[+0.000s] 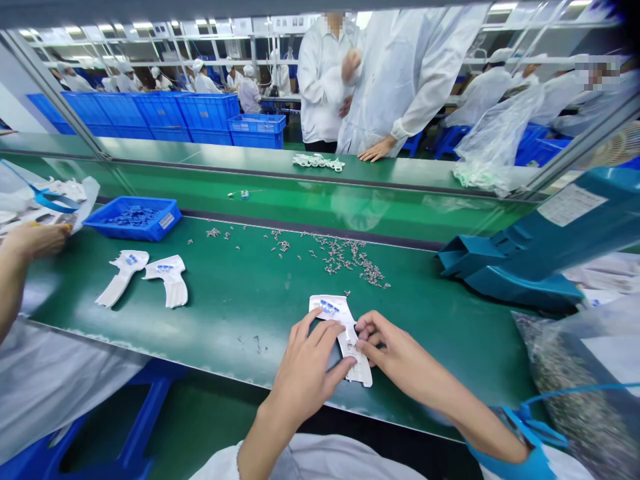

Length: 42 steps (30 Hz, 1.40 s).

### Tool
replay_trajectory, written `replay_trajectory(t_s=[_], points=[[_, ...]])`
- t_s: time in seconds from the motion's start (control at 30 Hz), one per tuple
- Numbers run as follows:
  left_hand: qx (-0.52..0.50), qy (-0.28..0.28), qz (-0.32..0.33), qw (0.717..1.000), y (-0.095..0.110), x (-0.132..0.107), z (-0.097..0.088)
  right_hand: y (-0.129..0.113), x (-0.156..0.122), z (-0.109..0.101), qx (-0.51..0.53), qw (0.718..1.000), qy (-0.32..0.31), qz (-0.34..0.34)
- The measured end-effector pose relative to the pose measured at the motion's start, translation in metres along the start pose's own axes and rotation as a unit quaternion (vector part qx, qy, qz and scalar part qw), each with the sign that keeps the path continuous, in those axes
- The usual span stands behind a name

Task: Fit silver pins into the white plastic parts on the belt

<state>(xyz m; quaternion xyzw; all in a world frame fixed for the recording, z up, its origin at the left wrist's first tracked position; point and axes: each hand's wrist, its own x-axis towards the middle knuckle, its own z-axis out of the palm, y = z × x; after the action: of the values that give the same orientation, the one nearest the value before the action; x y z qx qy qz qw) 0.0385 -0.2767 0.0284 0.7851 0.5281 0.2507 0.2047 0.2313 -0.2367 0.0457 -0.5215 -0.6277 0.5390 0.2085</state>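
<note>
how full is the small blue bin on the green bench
Partly full: small blue parts sit inside the small blue bin, below its rim.

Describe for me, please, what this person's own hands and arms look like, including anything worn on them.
The left hand and right hand are bare, without gloves. White sleeves end well short of the wrists. A wide blue band circles the right forearm, and a thin blue cord runs from about there toward the picture's right edge.

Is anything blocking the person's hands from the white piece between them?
Nothing visible: the left hand touches the white piece, and the right hand is right at its edge. The loose grey bits lie beyond it on the green bench.
</note>
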Motion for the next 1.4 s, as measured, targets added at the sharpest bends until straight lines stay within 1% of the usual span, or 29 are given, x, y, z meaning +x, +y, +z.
replay_trajectory(t_s=[0.1, 0.17, 0.23, 0.3, 0.43, 0.5, 0.6, 0.7, 0.77, 0.83, 0.9, 0.93, 0.97, 1.0, 1.03, 1.07, 1.1, 1.13, 1.17, 1.2, 1.27, 1.33, 1.4], points=[[-0.006, 0.004, -0.001, 1.000, -0.001, -0.001, 0.000, 0.003, -0.005, -0.004, 0.126, 0.991, -0.011, 0.054], [-0.006, 0.002, 0.005, 1.000, -0.001, -0.002, 0.000, 0.003, -0.006, -0.004, 0.165, 0.984, -0.009, 0.073], [-0.005, 0.003, 0.014, 1.000, -0.002, -0.002, 0.000, -0.001, -0.006, -0.001, 0.159, 0.984, -0.012, 0.076], [-0.005, 0.002, 0.023, 1.000, -0.002, -0.003, 0.000, -0.006, -0.005, 0.002, 0.123, 0.990, -0.015, 0.072], [-0.008, 0.002, 0.029, 1.000, -0.002, -0.004, -0.001, -0.011, -0.001, 0.006, 0.037, 0.998, -0.013, 0.039], [-0.008, 0.007, 0.029, 1.000, -0.003, -0.004, 0.000, -0.011, -0.001, 0.006, 0.030, 0.999, -0.016, 0.024], [-0.011, 0.012, 0.030, 0.999, -0.004, -0.004, 0.001, -0.011, -0.003, 0.007, 0.067, 0.997, -0.034, 0.015], [-0.014, 0.016, 0.040, 0.999, -0.002, -0.004, 0.001, -0.014, -0.004, 0.007, 0.123, 0.991, -0.048, 0.030], [-0.007, 0.030, 0.049, 0.998, -0.001, -0.005, -0.001, -0.016, 0.002, 0.002, 0.169, 0.983, -0.052, 0.050], [0.014, 0.068, 0.036, 0.997, -0.004, -0.006, -0.007, -0.018, 0.019, -0.012, 0.204, 0.976, -0.038, 0.063], [0.058, 0.129, -0.001, 0.990, -0.017, -0.009, -0.018, -0.019, 0.048, -0.034, 0.204, 0.978, 0.009, 0.049], [0.087, 0.164, -0.025, 0.982, -0.028, -0.010, -0.027, -0.019, 0.067, -0.048, 0.193, 0.980, 0.038, 0.022], [0.122, 0.197, -0.043, 0.972, -0.042, -0.012, -0.036, -0.020, 0.087, -0.063, 0.159, 0.984, 0.084, -0.010], [0.154, 0.236, -0.066, 0.957, -0.058, -0.014, -0.047, -0.021, 0.107, -0.077, 0.108, 0.983, 0.141, -0.038], [0.191, 0.265, -0.080, 0.942, -0.076, -0.015, -0.059, -0.023, 0.126, -0.091, 0.088, 0.979, 0.179, -0.048], [0.230, 0.278, -0.111, 0.926, -0.093, -0.017, -0.071, -0.025, 0.143, -0.103, 0.075, 0.975, 0.204, -0.055], [0.269, 0.293, -0.162, 0.903, -0.111, -0.019, -0.082, -0.026, 0.156, -0.113, 0.056, 0.970, 0.227, -0.060], [0.299, 0.291, -0.211, 0.884, -0.127, -0.022, -0.093, -0.027, 0.165, -0.121, 0.037, 0.967, 0.243, -0.063], [0.319, 0.275, -0.245, 0.873, -0.141, -0.024, -0.102, -0.027, 0.169, -0.126, 0.013, 0.965, 0.252, -0.065], [0.328, 0.262, -0.258, 0.870, -0.153, -0.027, -0.110, -0.025, 0.169, -0.128, -0.016, 0.964, 0.255, -0.068], [0.328, 0.239, -0.248, 0.880, -0.170, -0.031, -0.120, -0.015, 0.157, -0.127, -0.076, 0.966, 0.236, -0.076], [0.319, 0.229, -0.227, 0.891, -0.178, -0.035, -0.126, -0.001, 0.134, -0.121, -0.127, 0.970, 0.190, -0.084], [0.312, 0.229, -0.220, 0.895, -0.181, -0.037, -0.128, 0.013, 0.109, -0.113, -0.206, 0.964, 0.135, -0.098]])
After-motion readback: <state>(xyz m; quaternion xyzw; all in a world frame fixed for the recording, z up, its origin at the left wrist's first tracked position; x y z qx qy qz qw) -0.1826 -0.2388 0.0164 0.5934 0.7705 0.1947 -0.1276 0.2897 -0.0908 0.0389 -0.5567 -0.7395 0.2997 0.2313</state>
